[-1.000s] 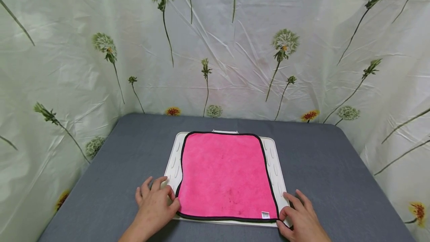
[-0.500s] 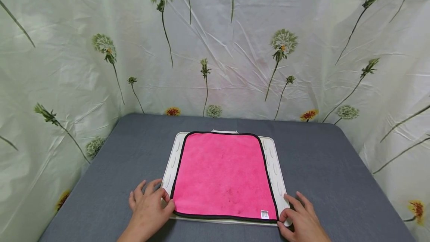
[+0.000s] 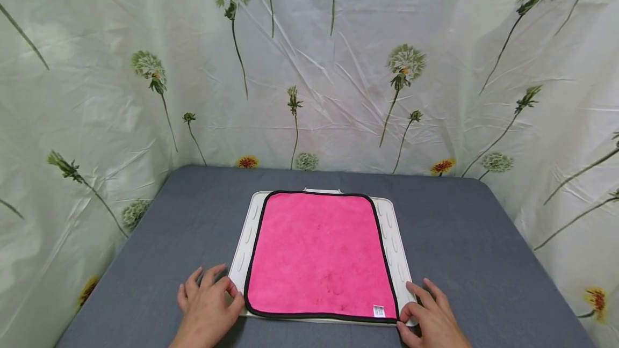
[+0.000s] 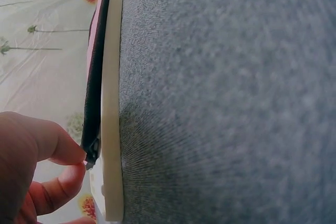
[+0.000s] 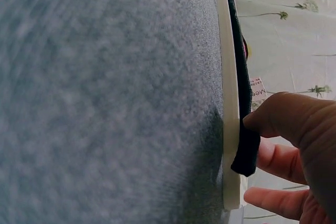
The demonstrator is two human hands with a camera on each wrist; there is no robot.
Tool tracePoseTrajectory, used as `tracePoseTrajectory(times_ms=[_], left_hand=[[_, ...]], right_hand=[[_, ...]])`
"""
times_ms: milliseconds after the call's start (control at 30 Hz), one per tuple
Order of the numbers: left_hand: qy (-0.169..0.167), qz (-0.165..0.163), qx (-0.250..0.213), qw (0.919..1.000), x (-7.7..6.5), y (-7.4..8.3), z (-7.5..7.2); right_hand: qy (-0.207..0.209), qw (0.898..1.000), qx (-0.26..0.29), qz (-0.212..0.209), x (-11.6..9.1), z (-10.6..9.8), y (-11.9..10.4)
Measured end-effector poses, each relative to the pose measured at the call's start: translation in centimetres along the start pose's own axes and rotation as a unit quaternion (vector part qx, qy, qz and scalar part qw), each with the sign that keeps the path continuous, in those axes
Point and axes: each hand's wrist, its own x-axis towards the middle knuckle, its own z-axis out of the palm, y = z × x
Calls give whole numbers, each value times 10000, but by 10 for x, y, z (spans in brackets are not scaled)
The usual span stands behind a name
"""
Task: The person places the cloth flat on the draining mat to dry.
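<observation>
A bright pink cloth [image 3: 319,251] with black trim lies spread over a white board [image 3: 401,262] on the table. My left hand [image 3: 205,307] pinches the near left corner of the cloth at its very edge between thumb and forefinger. In the left wrist view the fingertips meet at the end of the black trim [image 4: 93,93], beside the board's edge. At the near right corner, my right hand [image 3: 430,313] pinches the trim. The right wrist view shows the thumb on the black corner [image 5: 245,156] with a finger behind it. A small white label [image 3: 379,311] sits near that corner.
The board rests on a grey cloth-covered table [image 3: 464,240], with a small tab [image 3: 322,191] at its far side. White curtains [image 3: 348,69] printed with dandelions hang behind the table and along both sides.
My left hand has moved left and slightly nearer, drawing the near left corner outward. The cloth's bent left edge has straightened. My right hand has stayed at the right corner.
</observation>
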Motion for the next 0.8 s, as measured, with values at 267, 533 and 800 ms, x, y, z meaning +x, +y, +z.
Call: tracePoseTrajectory(times_ms=[267, 533, 800], left_hand=[[-408, -297, -64, 9987, -2, -2, -1], [-561, -324, -113, 9978, -5, -6, -2], [-602, -339, -275, 9972, -10, -7, 0]], right_hand=[[-513, 9974, 24, 508, 1, -3, -7], [-492, 9961, 349, 647, 0, -7, -4], [-1056, 9799, 347, 1656, 5, -30, 3]])
